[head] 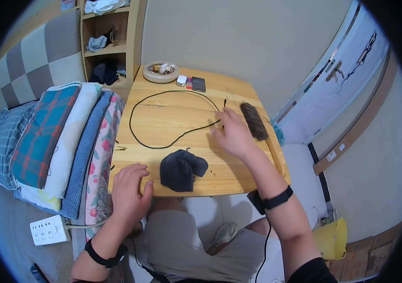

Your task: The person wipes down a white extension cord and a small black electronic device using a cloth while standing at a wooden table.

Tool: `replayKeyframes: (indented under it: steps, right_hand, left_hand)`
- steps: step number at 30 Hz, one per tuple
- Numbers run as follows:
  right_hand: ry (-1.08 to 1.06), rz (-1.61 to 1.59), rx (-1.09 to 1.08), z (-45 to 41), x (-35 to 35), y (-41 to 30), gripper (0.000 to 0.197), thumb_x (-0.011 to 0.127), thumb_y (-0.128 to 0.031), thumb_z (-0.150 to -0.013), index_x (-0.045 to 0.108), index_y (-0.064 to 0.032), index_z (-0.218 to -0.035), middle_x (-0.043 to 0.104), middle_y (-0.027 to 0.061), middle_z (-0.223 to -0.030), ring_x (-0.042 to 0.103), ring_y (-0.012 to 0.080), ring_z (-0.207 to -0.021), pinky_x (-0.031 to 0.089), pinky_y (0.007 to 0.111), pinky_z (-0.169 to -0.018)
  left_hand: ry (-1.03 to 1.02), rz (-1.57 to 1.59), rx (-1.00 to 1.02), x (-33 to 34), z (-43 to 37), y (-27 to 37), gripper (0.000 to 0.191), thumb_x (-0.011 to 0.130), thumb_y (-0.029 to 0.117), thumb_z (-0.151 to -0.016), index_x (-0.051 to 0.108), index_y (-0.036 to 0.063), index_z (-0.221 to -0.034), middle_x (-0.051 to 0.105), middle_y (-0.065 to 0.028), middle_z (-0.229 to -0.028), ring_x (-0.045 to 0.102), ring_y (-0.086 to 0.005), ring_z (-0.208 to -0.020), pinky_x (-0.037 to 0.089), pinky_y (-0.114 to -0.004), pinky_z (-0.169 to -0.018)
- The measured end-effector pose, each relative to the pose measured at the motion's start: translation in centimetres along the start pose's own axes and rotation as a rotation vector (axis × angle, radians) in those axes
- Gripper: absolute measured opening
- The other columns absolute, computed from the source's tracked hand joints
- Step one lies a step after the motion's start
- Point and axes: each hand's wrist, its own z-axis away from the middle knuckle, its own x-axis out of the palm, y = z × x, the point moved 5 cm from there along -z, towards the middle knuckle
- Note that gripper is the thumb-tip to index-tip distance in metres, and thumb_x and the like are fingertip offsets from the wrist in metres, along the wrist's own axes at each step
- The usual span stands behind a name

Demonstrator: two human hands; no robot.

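A thin black cable lies in a wide loop on the wooden table. My right hand is over the place where its ends meet, fingers spread and partly hiding the cable; whether they touch it cannot be told. One cable end stands out above the fingertips. My left hand rests at the table's near left edge with fingers apart, holding nothing. Between the hands, close to the front edge, is a crumpled dark grey cloth. A dark brown fibrous brush or pad lies right of my right hand.
At the table's far left corner stands a round ashtray with contents, beside a small white case and a dark flat box. Folded blankets are stacked on the left, near a white power strip. A yellow bin stands lower right.
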Motion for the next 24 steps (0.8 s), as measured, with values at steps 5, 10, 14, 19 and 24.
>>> replayKeyframes:
  steps: [5,10,14,19,24]
  right_hand:
    - [-0.049,-0.061,0.226,-1.7,2.3,5.1,0.067,0.075,-0.036,-0.084,0.054,0.0028,-0.135,0.057,0.0278,-0.136,0.055,0.0387,-0.13,0.045,0.046,-0.107]
    - [-0.048,-0.221,0.239,-2.1,3.2,6.3,0.074,0.079,-0.036,-0.082,0.051,-0.0018,-0.141,0.063,0.0272,-0.131,0.061,0.0385,-0.123,0.048,0.044,-0.104]
    - [0.016,-0.345,0.133,-2.2,3.4,5.2,0.074,0.081,-0.026,-0.082,0.049,-0.0006,-0.144,0.063,0.0254,-0.131,0.062,0.0368,-0.122,0.049,0.041,-0.104]
    - [-0.195,-0.694,-0.066,-2.5,5.0,2.4,0.081,0.086,-0.017,-0.078,0.046,-0.0001,-0.147,0.062,0.0194,-0.13,0.061,0.0297,-0.12,0.049,0.036,-0.102]
    - [-0.192,-0.458,-0.251,-2.2,4.0,-2.0,0.064,0.086,-0.028,-0.075,0.062,0.0023,-0.127,0.064,0.0217,-0.124,0.063,0.0346,-0.114,0.05,0.04,-0.1]
  left_hand:
    - [0.026,-0.047,0.029,-0.3,0.3,-0.2,0.025,0.073,0.007,-0.079,0.064,0.0037,-0.102,0.068,-0.0134,-0.11,0.063,-0.033,-0.111,0.045,-0.043,-0.097]
    - [0.047,-0.063,0.038,-0.3,0.2,-0.1,0.024,0.074,0.008,-0.078,0.065,0.0034,-0.1,0.069,-0.0126,-0.106,0.064,-0.0319,-0.107,0.046,-0.042,-0.094]
    - [0.044,-0.061,0.028,-0.3,0.1,0.0,0.024,0.074,0.005,-0.078,0.064,0.0033,-0.099,0.069,-0.0142,-0.108,0.064,-0.0343,-0.106,0.047,-0.043,-0.094]
    - [0.077,-0.064,0.058,-0.1,0.2,0.1,0.024,0.075,0.005,-0.078,0.065,0.0035,-0.1,0.07,-0.0137,-0.107,0.065,-0.034,-0.105,0.046,-0.043,-0.093]
    - [0.083,-0.085,0.061,-0.2,0.3,-0.2,0.023,0.075,0.009,-0.078,0.067,0.0037,-0.099,0.069,-0.0117,-0.106,0.065,-0.0308,-0.105,0.045,-0.042,-0.093]
